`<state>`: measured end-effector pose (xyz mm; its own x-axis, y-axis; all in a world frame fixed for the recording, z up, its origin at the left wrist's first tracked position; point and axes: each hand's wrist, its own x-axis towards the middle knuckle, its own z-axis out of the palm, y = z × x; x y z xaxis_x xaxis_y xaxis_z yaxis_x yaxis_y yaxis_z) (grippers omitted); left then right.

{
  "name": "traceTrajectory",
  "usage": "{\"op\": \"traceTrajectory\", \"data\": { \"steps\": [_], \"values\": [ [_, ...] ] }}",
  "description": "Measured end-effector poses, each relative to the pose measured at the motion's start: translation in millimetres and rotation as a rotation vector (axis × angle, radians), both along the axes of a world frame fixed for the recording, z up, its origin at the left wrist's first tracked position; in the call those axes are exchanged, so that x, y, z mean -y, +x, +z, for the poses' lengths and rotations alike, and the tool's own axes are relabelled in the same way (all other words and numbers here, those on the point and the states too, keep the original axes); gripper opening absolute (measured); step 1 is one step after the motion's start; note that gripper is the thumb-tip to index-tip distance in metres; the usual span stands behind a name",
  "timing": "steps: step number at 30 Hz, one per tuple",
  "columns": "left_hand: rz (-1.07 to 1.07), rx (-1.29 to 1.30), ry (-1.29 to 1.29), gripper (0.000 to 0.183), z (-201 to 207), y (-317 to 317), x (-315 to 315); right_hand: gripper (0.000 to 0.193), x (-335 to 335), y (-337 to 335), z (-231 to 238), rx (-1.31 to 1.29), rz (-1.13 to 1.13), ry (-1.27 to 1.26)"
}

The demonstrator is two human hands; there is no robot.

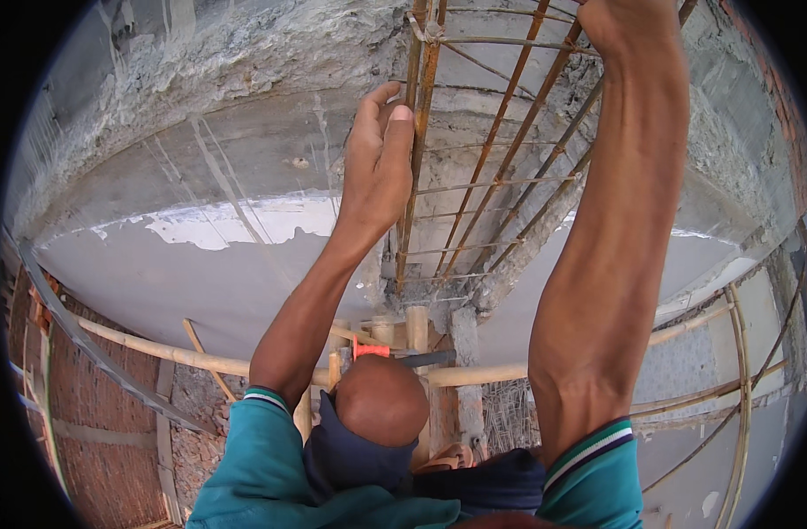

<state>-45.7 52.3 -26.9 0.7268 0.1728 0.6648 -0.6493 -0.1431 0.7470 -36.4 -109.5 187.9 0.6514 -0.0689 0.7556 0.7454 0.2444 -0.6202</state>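
A tall cage of rusty reinforcing bars (430, 79), tied with thin cross wires, rises in front of a rough concrete column. Beside its left bar is my left hand (381, 167), raised with the thumb up and the fingers loosely bent. Its fingertips are close to the bar; whether they touch it I cannot tell. My right hand (628, 22) reaches to the upper right bars at the picture's top edge. Most of its fingers are cut off there, so its grip is hidden.
Grey plastered wall (245, 273) curves behind the cage, with broken concrete (245, 62) above. Bamboo poles (174, 353) cross below. Near my bent knee (381, 401) lie an orange-red object (371, 349) and a dark bar (428, 359). A brick wall (104, 441) stands lower left.
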Motion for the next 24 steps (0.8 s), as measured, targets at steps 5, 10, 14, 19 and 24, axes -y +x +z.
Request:
{"op": "traceTrajectory", "data": {
  "steps": [5, 10, 14, 19, 24],
  "values": [
    [-0.079, 0.405, 0.183, 0.029, -4.8, -54.5, 34.2, 0.030, 0.1, 2.1, -4.3, 0.096, 0.042, -0.033],
    [-0.346, 0.055, -0.320, 0.027, 35.2, 55.0, 84.9, 0.030, -2.0, 1.2, 1.3, -0.030, 0.012, 0.010],
    [-0.257, 0.127, -0.333, 0.040, 55.8, 135.5, 96.9, 0.029, 0.1, 5.8, 1.4, 0.053, 0.004, -0.009],
    [-0.134, -0.130, 0.013, 0.062, 61.6, 165.0, 100.1, 0.026, 3.1, 22.6, 4.9, 0.120, -0.017, 0.015],
    [-0.285, -0.195, 0.117, 0.061, 74.7, 163.4, 96.1, 0.026, -0.7, 27.7, 11.0, 0.161, -0.042, 0.041]
  ]
}}
